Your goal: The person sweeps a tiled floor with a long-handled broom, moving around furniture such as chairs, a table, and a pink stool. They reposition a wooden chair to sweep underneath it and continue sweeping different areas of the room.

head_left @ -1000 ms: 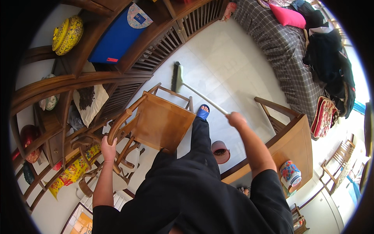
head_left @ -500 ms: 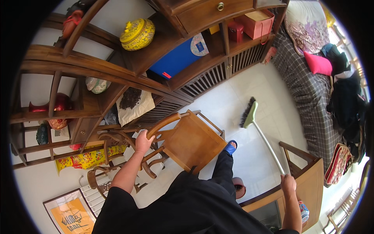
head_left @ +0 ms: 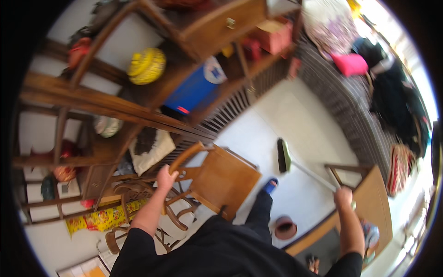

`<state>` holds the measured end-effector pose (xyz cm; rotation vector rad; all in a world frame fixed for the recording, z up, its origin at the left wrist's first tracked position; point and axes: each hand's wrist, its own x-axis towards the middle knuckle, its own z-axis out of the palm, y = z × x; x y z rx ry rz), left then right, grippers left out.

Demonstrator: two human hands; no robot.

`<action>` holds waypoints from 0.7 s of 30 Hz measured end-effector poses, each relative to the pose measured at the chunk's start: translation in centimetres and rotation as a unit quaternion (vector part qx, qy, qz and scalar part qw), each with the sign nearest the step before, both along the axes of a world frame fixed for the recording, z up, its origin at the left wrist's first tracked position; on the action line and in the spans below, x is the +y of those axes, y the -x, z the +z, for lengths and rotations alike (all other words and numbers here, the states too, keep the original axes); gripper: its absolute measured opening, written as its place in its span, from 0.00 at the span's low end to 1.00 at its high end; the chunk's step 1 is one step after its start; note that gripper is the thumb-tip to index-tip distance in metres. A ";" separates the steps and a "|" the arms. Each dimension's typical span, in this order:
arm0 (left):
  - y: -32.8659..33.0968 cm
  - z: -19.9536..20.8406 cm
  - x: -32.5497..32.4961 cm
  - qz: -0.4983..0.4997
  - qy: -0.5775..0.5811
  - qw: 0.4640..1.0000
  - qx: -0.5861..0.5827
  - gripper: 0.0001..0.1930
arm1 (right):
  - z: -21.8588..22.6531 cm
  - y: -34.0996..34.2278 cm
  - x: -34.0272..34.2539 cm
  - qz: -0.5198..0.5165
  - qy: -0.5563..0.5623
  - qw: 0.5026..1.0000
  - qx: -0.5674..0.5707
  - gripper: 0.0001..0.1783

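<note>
My left hand (head_left: 166, 177) is closed round the curved top rail of a brown wooden armchair (head_left: 224, 177), at the chair's left side. My right hand (head_left: 343, 197) grips the white handle of a broom (head_left: 286, 156). Its green head with dark bristles is on the pale tiled floor, ahead and to the right of the chair. The handle slants from the head toward my right hand. One foot in a blue slipper (head_left: 271, 185) stands between the chair and the broom.
A wooden shelf cabinet (head_left: 138, 111) with vases and boxes runs along the left and far side. At right stands a bed with a dark cover (head_left: 325, 99). A wooden table (head_left: 374, 203) is near my right arm, a round reddish bin (head_left: 286, 228) beside my leg.
The view has shifted and blurred. The broom head has swung toward me and left, and its bristle edge has turned upright. My left hand keeps its hold on the chair.
</note>
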<state>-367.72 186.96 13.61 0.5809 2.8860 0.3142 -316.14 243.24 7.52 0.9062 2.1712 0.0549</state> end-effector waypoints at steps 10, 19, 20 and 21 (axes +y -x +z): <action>1.5 -1.6 2.1 0.006 0.042 0.998 -0.039 0.17 | 9.2 1.0 -1.2 -0.120 0.029 0.992 0.010 0.20; 1.7 -1.5 2.0 0.019 0.137 0.989 -0.048 0.29 | 5.7 1.9 -3.3 -0.053 0.083 0.991 -0.089 0.20; 1.7 -1.3 1.8 0.019 0.146 0.988 -0.052 0.28 | 4.9 1.3 -2.4 -0.050 0.064 0.994 -0.070 0.19; 1.5 -0.8 2.9 0.025 0.162 0.984 -0.065 0.27 | 3.3 -0.1 -1.5 -0.048 0.036 0.995 -0.074 0.18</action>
